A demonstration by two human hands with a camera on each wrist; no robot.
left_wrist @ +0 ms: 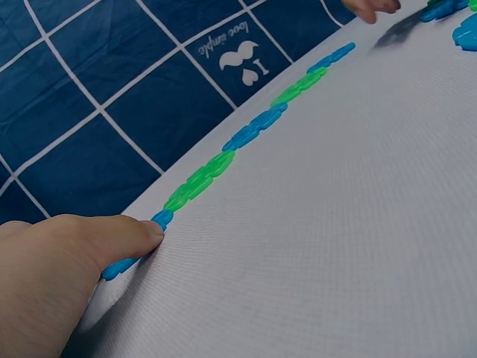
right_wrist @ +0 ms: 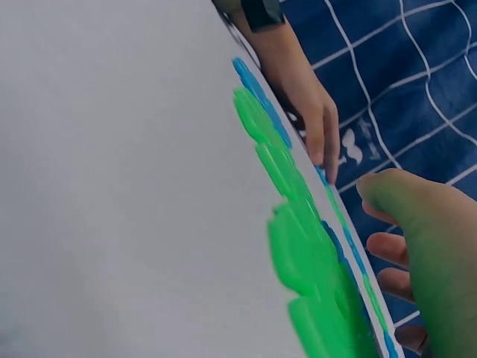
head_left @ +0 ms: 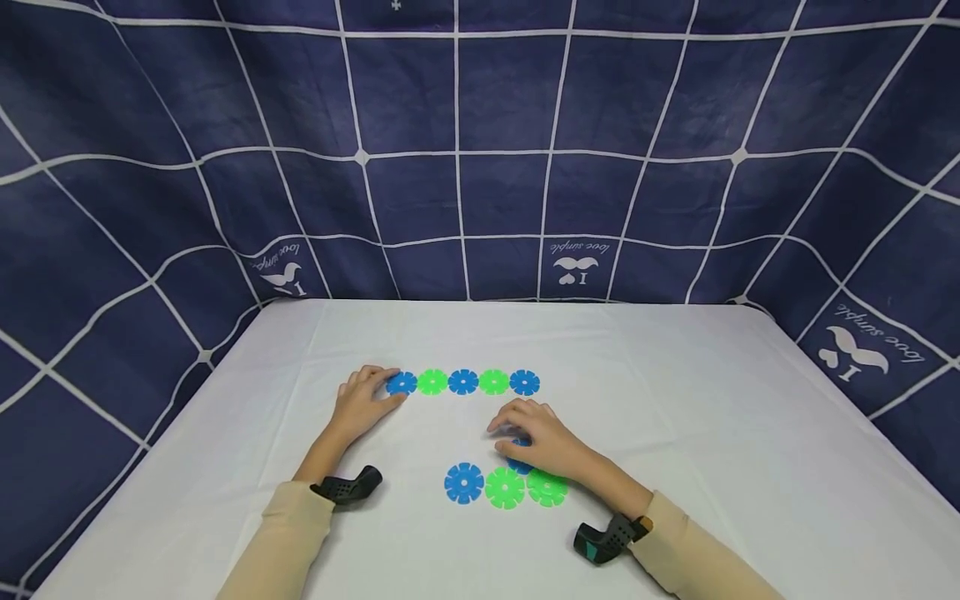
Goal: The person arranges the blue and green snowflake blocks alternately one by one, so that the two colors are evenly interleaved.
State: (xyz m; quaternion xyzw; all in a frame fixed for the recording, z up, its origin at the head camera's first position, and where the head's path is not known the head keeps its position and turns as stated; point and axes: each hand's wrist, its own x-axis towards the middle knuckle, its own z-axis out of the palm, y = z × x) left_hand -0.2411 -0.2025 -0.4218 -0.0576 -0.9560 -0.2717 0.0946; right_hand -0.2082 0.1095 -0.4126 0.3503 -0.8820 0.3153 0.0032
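A straight row of alternating blue and green slotted snowflake discs lies flat on the white cloth. My left hand pinches the blue disc at the row's left end, thumb at its near edge and index finger at its far edge. Beside it runs a green disc, then a blue disc, a second green disc and a blue disc. With fingers loosely bent and nothing held, my right hand hovers over another blue disc, partly hiding it.
Closer to me lie a loose blue disc, a green disc and another green disc near the right wrist. White cloth covers the table. A dark blue gridded curtain hangs behind and at both sides.
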